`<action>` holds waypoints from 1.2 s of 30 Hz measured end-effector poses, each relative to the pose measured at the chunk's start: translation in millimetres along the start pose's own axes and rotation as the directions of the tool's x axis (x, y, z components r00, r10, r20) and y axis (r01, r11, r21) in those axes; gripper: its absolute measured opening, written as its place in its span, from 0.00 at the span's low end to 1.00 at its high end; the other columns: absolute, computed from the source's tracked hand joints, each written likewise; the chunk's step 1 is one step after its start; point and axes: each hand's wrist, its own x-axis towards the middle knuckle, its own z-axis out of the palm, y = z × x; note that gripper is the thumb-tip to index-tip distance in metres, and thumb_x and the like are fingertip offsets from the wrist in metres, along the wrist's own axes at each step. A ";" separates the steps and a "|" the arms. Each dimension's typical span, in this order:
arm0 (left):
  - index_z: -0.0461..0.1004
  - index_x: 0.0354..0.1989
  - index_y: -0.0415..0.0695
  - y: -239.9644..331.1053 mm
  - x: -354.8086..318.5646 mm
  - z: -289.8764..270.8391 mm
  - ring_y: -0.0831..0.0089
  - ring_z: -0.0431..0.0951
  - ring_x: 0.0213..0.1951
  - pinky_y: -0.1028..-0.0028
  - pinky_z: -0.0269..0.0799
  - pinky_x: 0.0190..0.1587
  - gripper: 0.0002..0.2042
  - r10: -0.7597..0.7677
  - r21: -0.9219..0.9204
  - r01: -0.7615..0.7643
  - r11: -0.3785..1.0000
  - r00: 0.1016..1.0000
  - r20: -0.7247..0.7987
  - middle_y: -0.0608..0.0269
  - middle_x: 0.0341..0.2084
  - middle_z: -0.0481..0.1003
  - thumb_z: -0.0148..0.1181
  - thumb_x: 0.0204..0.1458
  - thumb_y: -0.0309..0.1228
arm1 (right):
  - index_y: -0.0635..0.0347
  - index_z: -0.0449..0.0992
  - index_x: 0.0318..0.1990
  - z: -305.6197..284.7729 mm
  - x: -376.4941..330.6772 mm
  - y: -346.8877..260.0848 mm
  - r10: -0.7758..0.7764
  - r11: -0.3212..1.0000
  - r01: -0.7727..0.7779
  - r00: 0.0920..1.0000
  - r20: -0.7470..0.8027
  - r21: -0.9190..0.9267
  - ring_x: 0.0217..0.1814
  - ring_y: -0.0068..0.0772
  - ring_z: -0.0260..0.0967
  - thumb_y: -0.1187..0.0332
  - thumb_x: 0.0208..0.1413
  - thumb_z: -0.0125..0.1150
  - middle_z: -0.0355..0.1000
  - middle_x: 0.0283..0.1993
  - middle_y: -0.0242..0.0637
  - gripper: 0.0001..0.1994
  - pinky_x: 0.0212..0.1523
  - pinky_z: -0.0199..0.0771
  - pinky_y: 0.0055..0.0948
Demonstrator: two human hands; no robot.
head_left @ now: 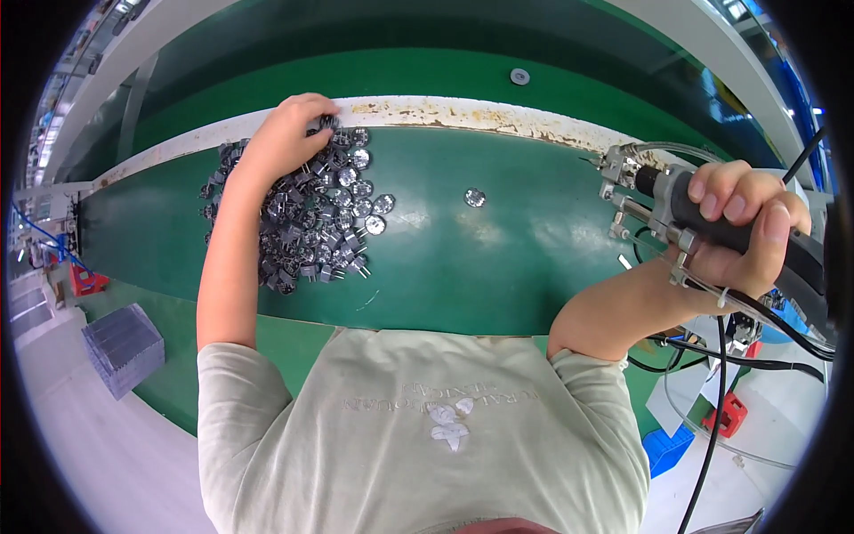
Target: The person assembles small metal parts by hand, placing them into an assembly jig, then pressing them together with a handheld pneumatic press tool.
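Note:
At the far edge of a pile of small black round plug-like parts [307, 209], my left hand [286, 138] is closed in a pinch. Between its thumb and fingers sits one dark part [327, 123], partly hidden by the fingers. My right hand [743, 209] is wrapped around the dark grey handle of a hand-held tool [712, 209] with metal fittings and a thin tip pointing left. Hoses and a black cable run from the tool. A single round part [475, 198] lies on the green work surface [427, 267], between the pile and the tool.
A worn white rail [445, 113] borders the far side, with a green belt behind it bearing a small grey disc [519, 76]. Grey stacked trays [124, 350] stand at lower left. Black cables [721, 400], a blue bin [667, 449] and a red object [728, 416] are at lower right.

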 end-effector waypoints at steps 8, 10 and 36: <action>0.76 0.41 0.40 122.3 -6.8 7.6 0.61 0.76 0.42 0.67 0.71 0.43 0.15 0.023 -0.234 -0.048 0.971 0.994 -0.107 0.55 0.37 0.75 0.66 0.46 0.34 | 0.58 0.62 0.39 19.7 -16.5 10.0 0.046 0.987 -0.058 0.995 0.085 0.148 0.20 0.31 0.61 0.75 0.54 0.55 0.63 0.25 0.39 0.09 0.23 0.71 0.35; 0.75 0.39 0.40 157.7 -9.0 42.0 0.54 0.76 0.39 0.62 0.71 0.43 0.21 0.163 -0.106 -0.170 0.980 0.984 -0.075 0.52 0.35 0.74 0.68 0.42 0.43 | 0.58 0.60 0.39 28.3 -23.2 12.8 0.024 0.989 -0.034 0.997 0.069 0.144 0.20 0.29 0.61 0.77 0.51 0.59 0.62 0.23 0.38 0.13 0.22 0.71 0.34; 0.75 0.41 0.43 155.6 -24.3 107.1 0.64 0.70 0.42 0.65 0.65 0.45 0.16 0.263 -0.314 -0.266 0.911 0.963 -0.053 0.63 0.35 0.68 0.67 0.41 0.31 | 0.56 0.60 0.38 25.6 -80.7 36.6 0.191 0.944 -0.228 0.967 0.169 0.238 0.20 0.30 0.65 0.74 0.49 0.65 0.65 0.24 0.35 0.16 0.22 0.70 0.34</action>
